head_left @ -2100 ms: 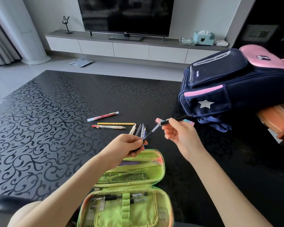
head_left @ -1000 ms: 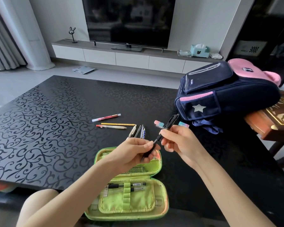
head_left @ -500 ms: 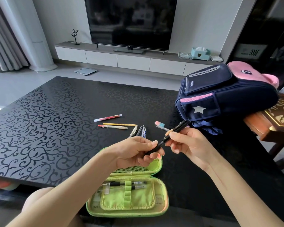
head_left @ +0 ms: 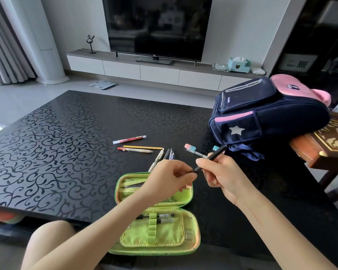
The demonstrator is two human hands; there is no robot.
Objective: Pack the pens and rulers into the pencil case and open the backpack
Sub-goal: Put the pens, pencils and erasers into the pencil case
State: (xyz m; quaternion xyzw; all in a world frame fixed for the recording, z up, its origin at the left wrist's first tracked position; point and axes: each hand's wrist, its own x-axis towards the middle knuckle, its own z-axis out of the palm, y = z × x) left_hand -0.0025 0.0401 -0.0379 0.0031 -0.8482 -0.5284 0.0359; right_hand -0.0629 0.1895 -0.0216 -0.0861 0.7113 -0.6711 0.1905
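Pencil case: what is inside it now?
Two pens sit under an elastic strap in the near half of the open pencil case. The left hand, gripping a black pen with the right hand, covers part of the far mesh pocket; its contents are unclear.

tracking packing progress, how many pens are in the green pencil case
2, both under the green pencil case's elastic band: a black-gripped pen, and a clear pen just nearer. The mesh pocket under the left hand may hide more.
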